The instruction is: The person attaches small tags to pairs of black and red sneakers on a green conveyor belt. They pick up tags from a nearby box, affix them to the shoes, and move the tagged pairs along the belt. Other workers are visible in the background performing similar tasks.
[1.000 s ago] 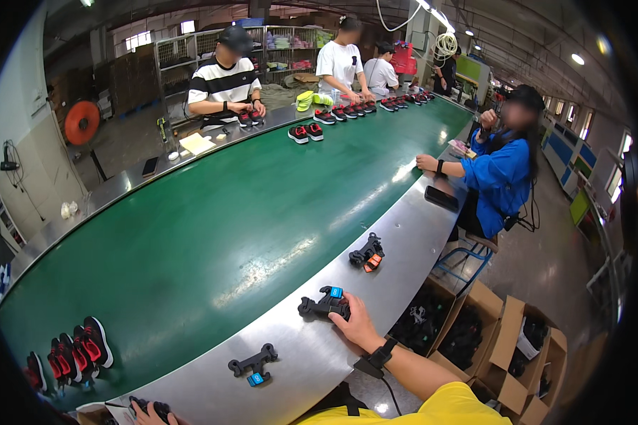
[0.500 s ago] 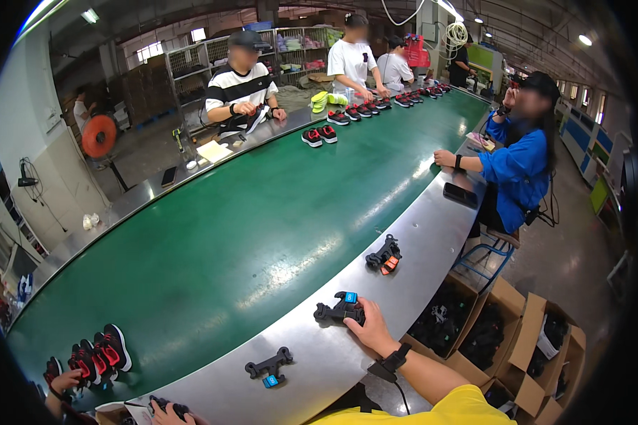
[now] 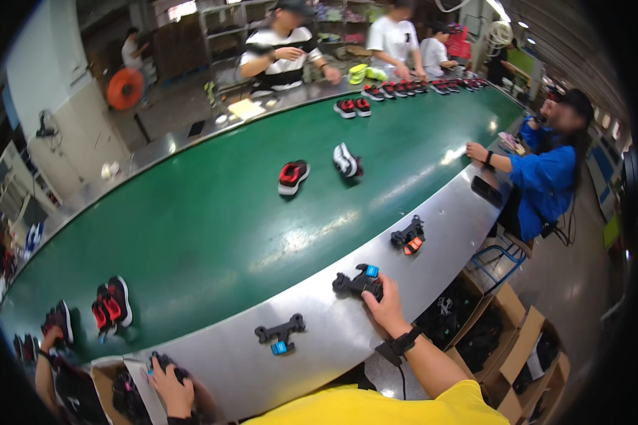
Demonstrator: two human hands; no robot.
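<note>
On the metal ledge at the lower right, my right hand (image 3: 386,303) is closed around a black plastic bracket-like device (image 3: 349,285) with a blue label. My left hand (image 3: 170,388), at the lower left, has its fingers curled over another black device (image 3: 169,363), mostly covered by the hand. Between my hands lies a similar black device with a blue label (image 3: 279,331), untouched. Farther right along the ledge sits one with an orange label (image 3: 408,235).
A green conveyor belt (image 3: 213,205) carries red-and-black shoes (image 3: 293,177), one tipped to show its white sole (image 3: 345,161). Cardboard boxes (image 3: 521,340) holding black items stand at right, another box (image 3: 110,382) at left. A person in blue (image 3: 546,170) sits at right; others work across the belt.
Two separate shoes now lie mid-belt, one tipped over. The view has shifted, with the ledge lower and more of my left hand showing. My right hand still grips its device.
</note>
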